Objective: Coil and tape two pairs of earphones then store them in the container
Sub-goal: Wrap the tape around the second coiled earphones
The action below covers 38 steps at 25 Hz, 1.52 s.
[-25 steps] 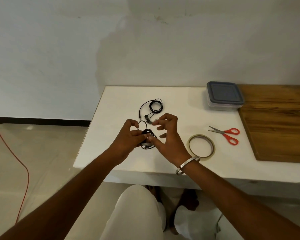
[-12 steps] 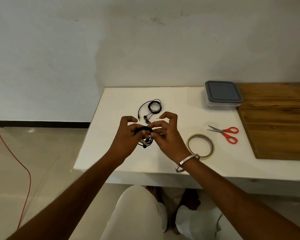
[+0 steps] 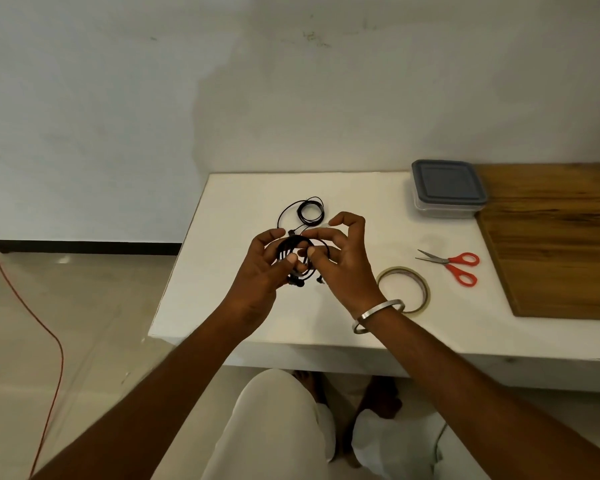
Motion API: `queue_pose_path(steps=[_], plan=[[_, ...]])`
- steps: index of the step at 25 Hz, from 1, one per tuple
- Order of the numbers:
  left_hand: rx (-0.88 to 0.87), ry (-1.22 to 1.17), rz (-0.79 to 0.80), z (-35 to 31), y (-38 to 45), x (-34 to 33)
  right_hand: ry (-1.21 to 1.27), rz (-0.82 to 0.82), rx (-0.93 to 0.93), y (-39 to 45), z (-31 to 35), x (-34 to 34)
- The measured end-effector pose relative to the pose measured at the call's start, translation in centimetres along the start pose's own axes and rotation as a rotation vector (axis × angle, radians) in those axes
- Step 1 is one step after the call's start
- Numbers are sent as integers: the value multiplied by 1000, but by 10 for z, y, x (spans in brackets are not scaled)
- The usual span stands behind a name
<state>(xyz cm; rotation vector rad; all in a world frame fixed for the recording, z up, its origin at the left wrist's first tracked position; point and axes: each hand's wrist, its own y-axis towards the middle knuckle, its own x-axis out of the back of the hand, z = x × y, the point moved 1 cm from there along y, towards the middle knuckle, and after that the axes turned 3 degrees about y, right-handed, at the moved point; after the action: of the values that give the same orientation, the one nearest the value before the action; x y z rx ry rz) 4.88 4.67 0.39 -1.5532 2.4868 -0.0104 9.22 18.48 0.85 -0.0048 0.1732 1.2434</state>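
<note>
Both hands [image 3: 264,271] pinching black earphone coil [image 3: 293,249], apparently taping, above table [image 3: 222,299]

Both forearms bare, no sleeves visible; plain silver metal bangle [image 3: 378,315] worn at wrist of right hand [image 3: 343,265]; white trousers [image 3: 274,427]; feet bare.

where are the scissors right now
In the head view, the red-handled scissors lie on the white table, right of both hands, between the tape roll and the wooden board, in front of the lidded container.
</note>
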Motion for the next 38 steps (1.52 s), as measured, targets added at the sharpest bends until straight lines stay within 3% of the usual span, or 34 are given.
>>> queue_pose_path(steps=[6,13,19,22,31,38], plan=[[52,-71,-26,-7,4,-2,-80,-15,-23,-1,1,5],[248,154,93,-21,4,6,-236,152,72,2,-2,8],[58,444,200,-20,5,12,-152,244,56,2,3,11],[-12,476,212,-17,3,12,-34,206,-20,2,-1,13],[11,408,36,-12,2,6,-74,-15,48,-2,-4,12],[64,323,-9,-15,1,2,71,77,-169,-3,-7,10]])
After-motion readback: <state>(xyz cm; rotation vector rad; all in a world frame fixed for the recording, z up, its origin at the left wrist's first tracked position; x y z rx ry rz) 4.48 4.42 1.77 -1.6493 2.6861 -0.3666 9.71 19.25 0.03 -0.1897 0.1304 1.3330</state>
